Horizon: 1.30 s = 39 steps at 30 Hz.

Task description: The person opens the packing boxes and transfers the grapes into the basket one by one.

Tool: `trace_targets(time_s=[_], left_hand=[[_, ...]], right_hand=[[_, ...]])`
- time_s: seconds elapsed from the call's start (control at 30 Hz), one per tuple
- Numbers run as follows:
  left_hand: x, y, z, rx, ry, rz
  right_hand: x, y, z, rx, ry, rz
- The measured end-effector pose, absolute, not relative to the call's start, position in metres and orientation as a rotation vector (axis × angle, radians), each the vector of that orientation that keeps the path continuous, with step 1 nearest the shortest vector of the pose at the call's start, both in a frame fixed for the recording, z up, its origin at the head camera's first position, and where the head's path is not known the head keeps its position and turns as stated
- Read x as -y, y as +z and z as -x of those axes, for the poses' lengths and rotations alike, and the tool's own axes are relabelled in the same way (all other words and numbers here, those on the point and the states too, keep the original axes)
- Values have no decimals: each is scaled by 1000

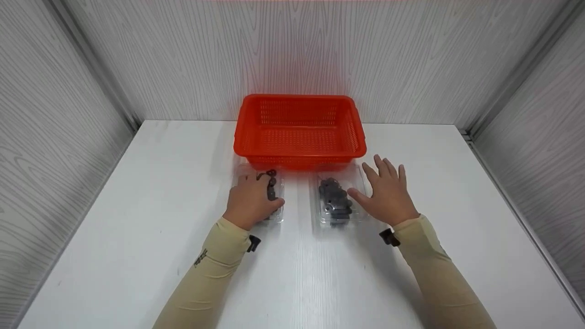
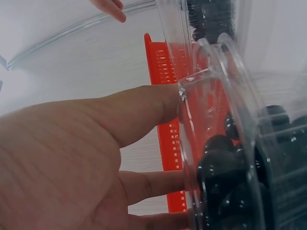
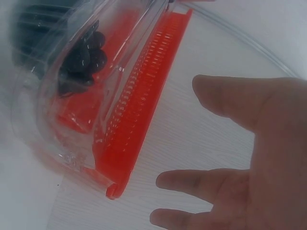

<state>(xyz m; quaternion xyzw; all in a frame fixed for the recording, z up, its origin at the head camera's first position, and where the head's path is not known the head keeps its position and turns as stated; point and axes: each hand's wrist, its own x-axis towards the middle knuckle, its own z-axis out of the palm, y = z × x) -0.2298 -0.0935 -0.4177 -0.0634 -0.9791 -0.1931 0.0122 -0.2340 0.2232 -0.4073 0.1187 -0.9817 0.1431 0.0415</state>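
Two clear plastic boxes holding dark round pieces, grape-like, lie side by side on the white table. My left hand [image 1: 250, 201] grips the left box [image 1: 280, 183] from above, thumb at its right side and fingers towards the far left. In the left wrist view, the thumb [image 2: 148, 108] meets the plastic edge and fingertips pass out of sight at the box wall, near the dark pieces [image 2: 223, 167]. Beside the right box [image 1: 325, 220], my right hand [image 1: 388, 196] has its fingers spread, holding nothing. The right wrist view shows a gap between this hand and the box.
Just behind both boxes stands a red perforated plastic basket [image 1: 301, 154], its inside bare. Pale wood-grain panels [image 1: 183, 59] enclose the table [image 1: 297, 283] at the back and both sides.
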Motion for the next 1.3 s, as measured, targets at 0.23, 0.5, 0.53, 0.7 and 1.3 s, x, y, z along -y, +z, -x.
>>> trace_targets(time_s=[0.23,0.5,0.53,0.7,1.3], left_hand=[[106,-414,228,3100,-568,154],[124,-416,225,3097,-526,153],[127,-416,225,3094,-526,153],[140,-416,225,3097,-514,148],[179,-414,224,3155,-545,137]], right_hand=[[-222,-406,234,3012,430,-360],[-222,-406,234,3008,456,-350],[-222,-406,234,3008,455,-352],[-222,-407,235,3011,455,-368],[-221,-406,232,3029,501,-415]])
